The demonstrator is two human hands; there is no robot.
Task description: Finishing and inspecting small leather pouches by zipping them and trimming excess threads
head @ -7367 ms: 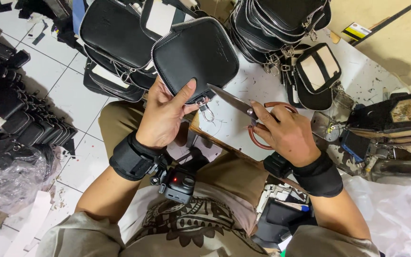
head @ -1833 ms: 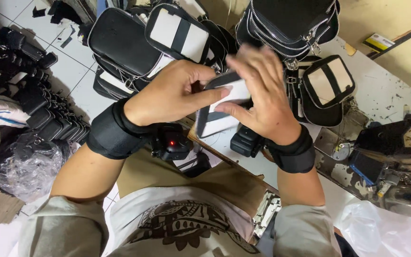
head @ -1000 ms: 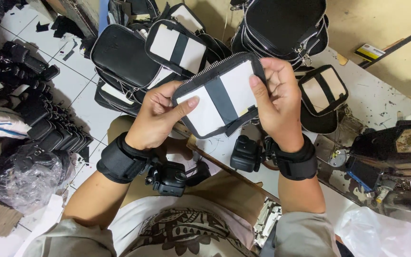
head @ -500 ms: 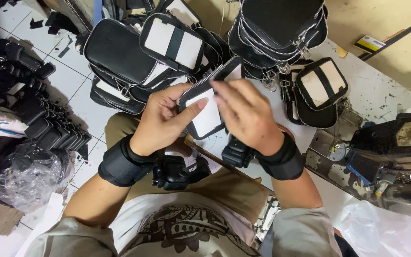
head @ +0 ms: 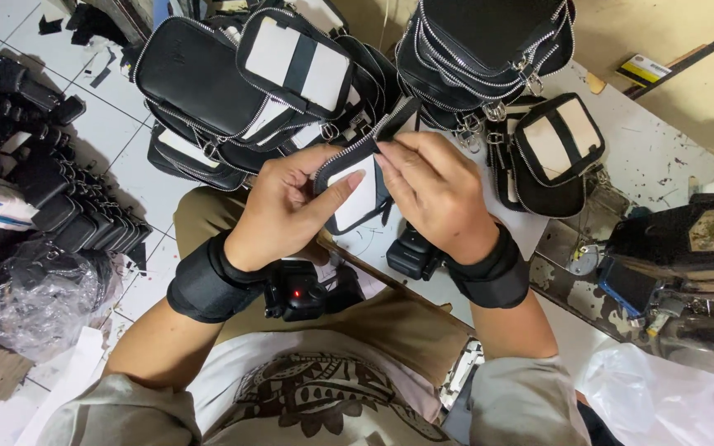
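Leftmost, a pile of black pouches [head: 208,91] lies on the floor. Next, the left hand [head: 287,211] clamps the small black-and-white pouch [head: 357,186] from below, thumb on its white panel. Its long axis tilts up-right, zipper edge uppermost. The right hand [head: 435,194] pinches that top edge, just above the worktop [head: 654,157].

Small black pouch [head: 363,177] with a white panel and a black centre strap, silver zipper running round the edge. I'm holding it up off the surface, tilted nearly edge-on, white panel facing my left hand [head: 287,211]. My right hand [head: 431,186] pinches its upper zippered edge; left thumb presses on the white panel.
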